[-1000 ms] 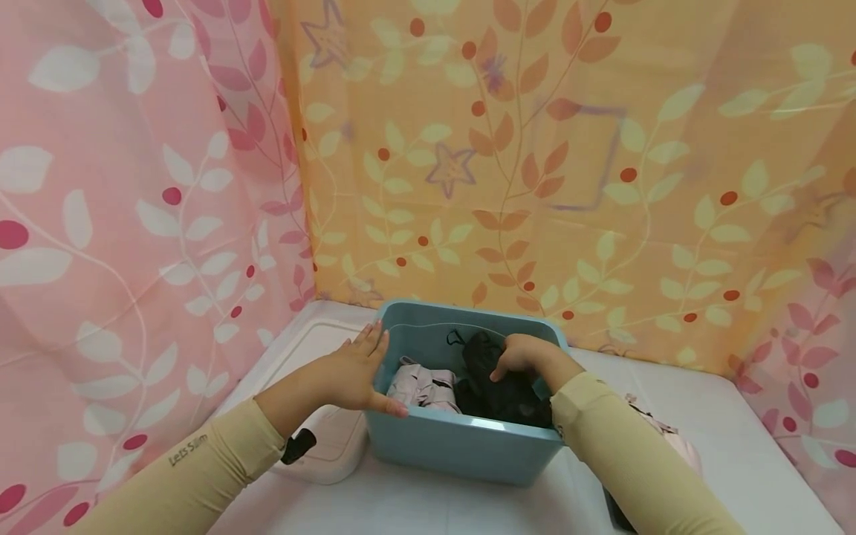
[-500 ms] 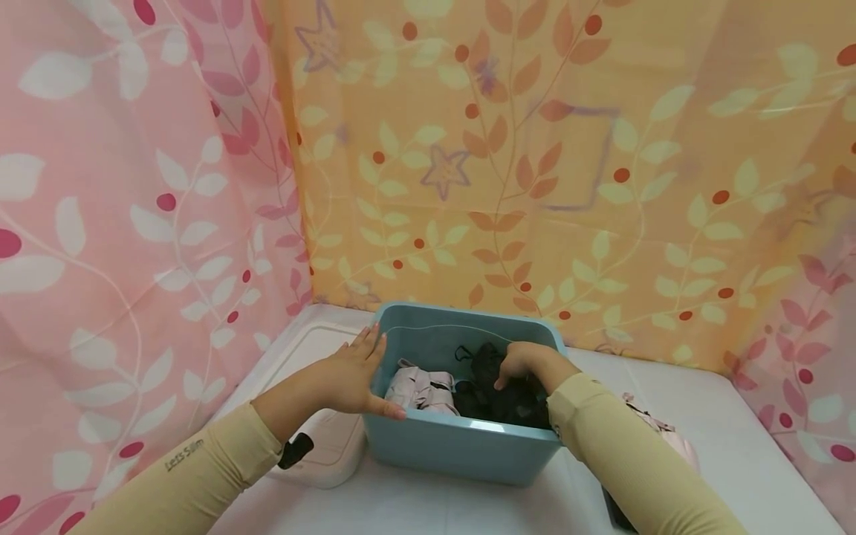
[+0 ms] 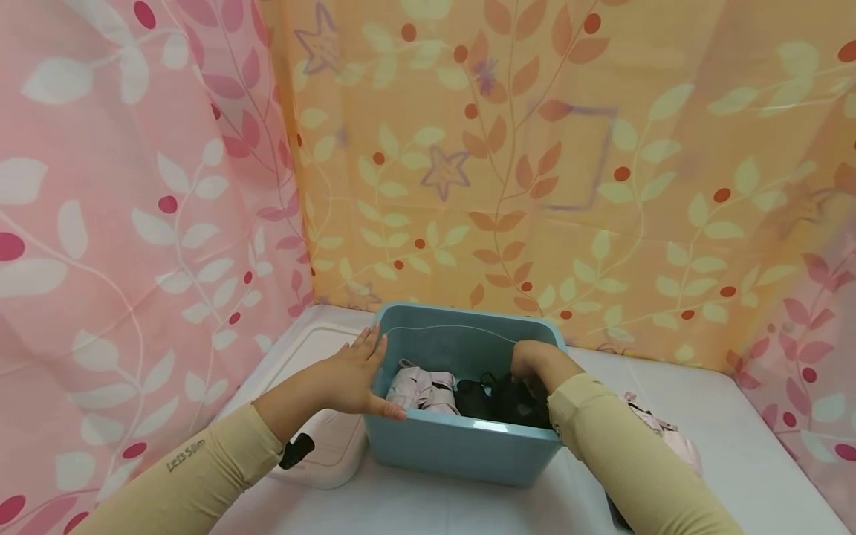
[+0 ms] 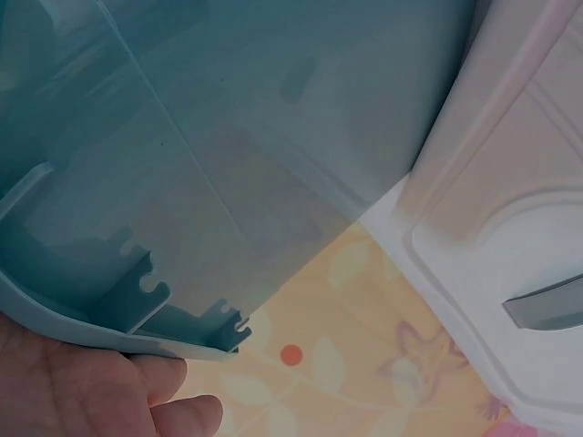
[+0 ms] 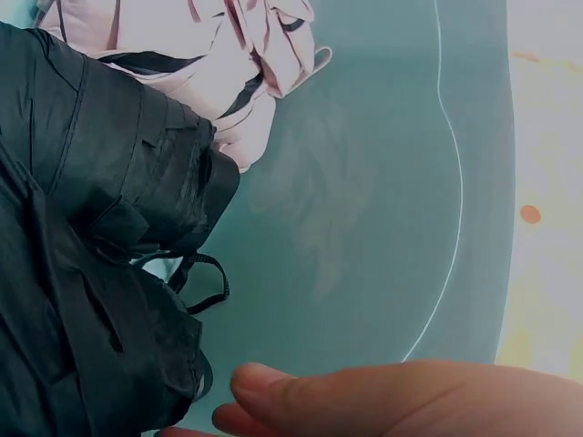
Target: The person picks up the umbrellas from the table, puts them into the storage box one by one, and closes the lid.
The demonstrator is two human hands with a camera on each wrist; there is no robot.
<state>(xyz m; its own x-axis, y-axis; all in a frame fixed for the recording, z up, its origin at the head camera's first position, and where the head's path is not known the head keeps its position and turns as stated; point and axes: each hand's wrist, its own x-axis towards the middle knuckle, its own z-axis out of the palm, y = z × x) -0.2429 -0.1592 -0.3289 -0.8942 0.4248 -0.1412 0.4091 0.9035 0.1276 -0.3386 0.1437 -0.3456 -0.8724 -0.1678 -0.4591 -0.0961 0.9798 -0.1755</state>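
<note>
A blue plastic bin [image 3: 461, 452] holds pale pink bundled fabric [image 3: 417, 390] on its left and black folded umbrellas on its right. In the right wrist view one black umbrella [image 5: 118, 146] lies alongside a second black umbrella [image 5: 100, 337], whose end carries a strap loop [image 5: 217, 282]. My right hand [image 3: 538, 364] reaches down inside the bin's right end; its thumb extends straight beside the second umbrella's end, and most fingers are hidden. My left hand [image 3: 344, 380] rests with spread, straight fingers at the bin's left rim, thumb on the front rim.
To the bin's left lies a white lid [image 3: 334, 446] with a black tab [image 3: 296, 450]. Pink fabric [image 3: 678, 446] and a dark flat object [image 3: 617, 514], both partly behind the right sleeve, are on the white table [image 3: 742, 438]. Patterned curtains [image 3: 508, 186] stand close behind.
The black umbrella under my right hand has sunk lower in the bin and turned flatter. My right hand has gone deeper and its thumb has come away. My left hand stays at the rim.
</note>
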